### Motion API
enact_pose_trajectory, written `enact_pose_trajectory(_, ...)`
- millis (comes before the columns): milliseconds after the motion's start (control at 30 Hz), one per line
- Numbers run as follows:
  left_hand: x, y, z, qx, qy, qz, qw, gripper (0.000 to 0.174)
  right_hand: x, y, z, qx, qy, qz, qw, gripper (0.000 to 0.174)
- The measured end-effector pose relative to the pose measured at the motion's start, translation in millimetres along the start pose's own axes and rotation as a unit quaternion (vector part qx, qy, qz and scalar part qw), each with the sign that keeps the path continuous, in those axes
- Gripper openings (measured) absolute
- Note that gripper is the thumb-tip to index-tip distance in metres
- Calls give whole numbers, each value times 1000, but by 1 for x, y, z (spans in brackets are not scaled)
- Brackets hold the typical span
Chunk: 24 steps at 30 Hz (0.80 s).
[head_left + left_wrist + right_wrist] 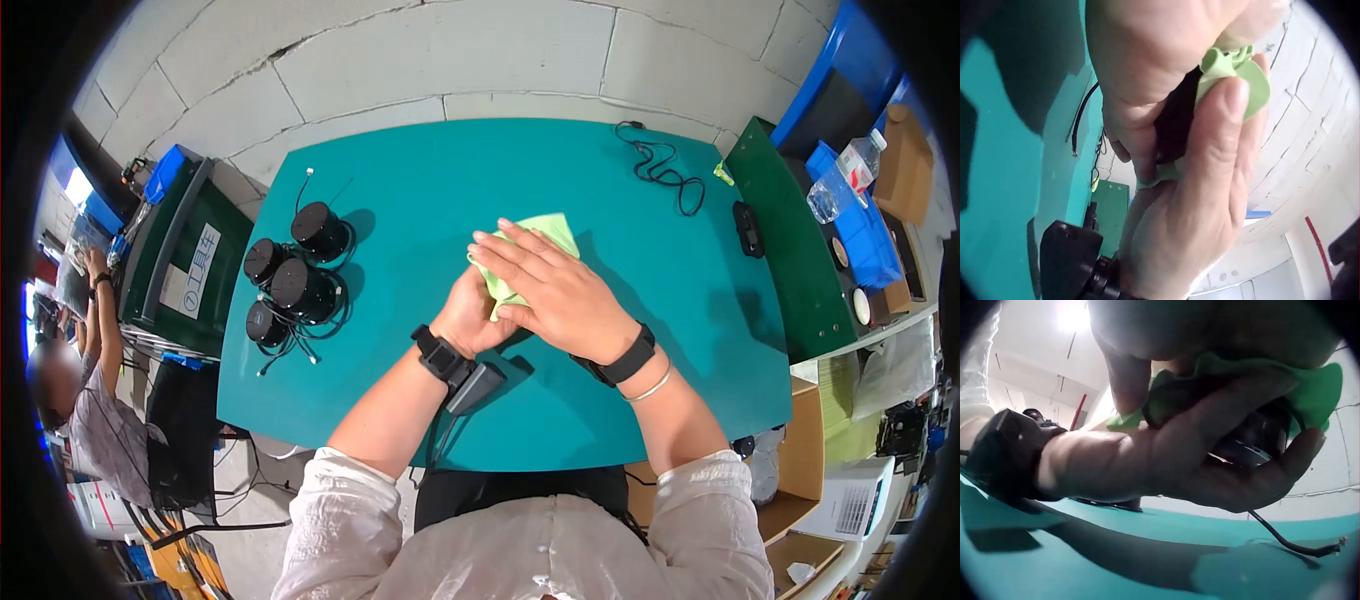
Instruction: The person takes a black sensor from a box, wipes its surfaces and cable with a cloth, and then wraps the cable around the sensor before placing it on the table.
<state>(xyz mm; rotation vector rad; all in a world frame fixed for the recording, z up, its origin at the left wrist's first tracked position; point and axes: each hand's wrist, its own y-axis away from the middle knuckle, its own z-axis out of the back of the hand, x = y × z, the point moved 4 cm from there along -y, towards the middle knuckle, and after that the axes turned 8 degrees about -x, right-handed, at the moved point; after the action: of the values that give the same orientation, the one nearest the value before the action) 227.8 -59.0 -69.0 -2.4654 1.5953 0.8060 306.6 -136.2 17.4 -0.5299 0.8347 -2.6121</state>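
My left hand (466, 308) grips a black round device (1254, 434) from below, its fingers curled round the side. A short black cable (1282, 540) with a frayed end hangs from the device. Over the top lies a light green cloth (552, 228). My right hand (570, 300) presses this cloth onto the device with straight fingers, its thumb (1219, 128) spread to the near side. From above, cloth and hands hide most of the device. Both hands are raised over the teal table (480, 430), near its middle.
Several black cylindrical devices (303, 290) with cables stand at the table's left. A black cable (655, 165) and a small black object (748, 230) lie towards the right edge. Green cabinets flank the table; a blue bin (860, 235) sits on the right one. Another person (105, 430) is far left.
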Motion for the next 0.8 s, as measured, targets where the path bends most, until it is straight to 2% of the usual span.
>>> enact_pose_trajectory(67, 0, -3, 1, 25, -21, -7, 999, 53, -7, 2, 2, -17, 11, -23, 1000, 56)
enact_pose_trajectory(100, 4, 0, 2, 54, -26, 17, 998, 49, -9, 6, -2, -18, 9, -29, 999, 56)
enact_pose_trajectory(167, 10, -2, -1, 87, -29, 44, 995, 47, -30, 11, -2, -78, -80, -140, 984, 52)
enact_pose_trajectory(200, 7, -1, -9, 89, -53, 3, 995, 47, -39, 16, -3, -79, -167, -182, 966, 54)
enact_pose_trajectory(233, 3, 0, -16, 90, -76, -40, 992, 47, -43, 18, -6, -78, -166, -186, 965, 54)
enact_pose_trajectory(300, -6, 5, -20, 63, -69, -68, 993, 52, -52, 23, -14, -108, -311, -276, 903, 58)
enact_pose_trajectory(333, -11, 5, -19, 67, -70, -90, 991, 52, -50, 22, -14, -91, -358, -296, 881, 59)
enact_pose_trajectory(367, -17, 5, -17, 71, -72, -111, 989, 52, -47, 22, -16, -90, -358, -296, 881, 59)
enact_pose_trajectory(467, -27, 5, -16, 16, -65, -173, 983, 50, -26, 16, -16, -96, -247, -190, 945, 57)
enact_pose_trajectory(500, -28, 7, -18, -18, -43, -187, 981, 49, -16, 14, -14, -104, -232, -182, 950, 58)
enact_pose_trajectory(567, -33, 4, -14, -33, -86, -219, 971, 51, -6, 12, -12, -123, -208, -166, 956, 57)
enact_pose_trajectory(700, -32, 4, -12, -57, -106, -226, 967, 52, -3, 8, -2, -102, -166, -154, 969, 49)
enact_pose_trajectory(767, -28, 3, -9, -63, -110, -176, 976, 53, -10, 9, 3, -119, -156, -119, 973, 40)
enact_pose_trajectory(800, -29, 2, -7, -65, -101, -178, 977, 53, -16, 9, 5, -111, -156, -119, 974, 40)
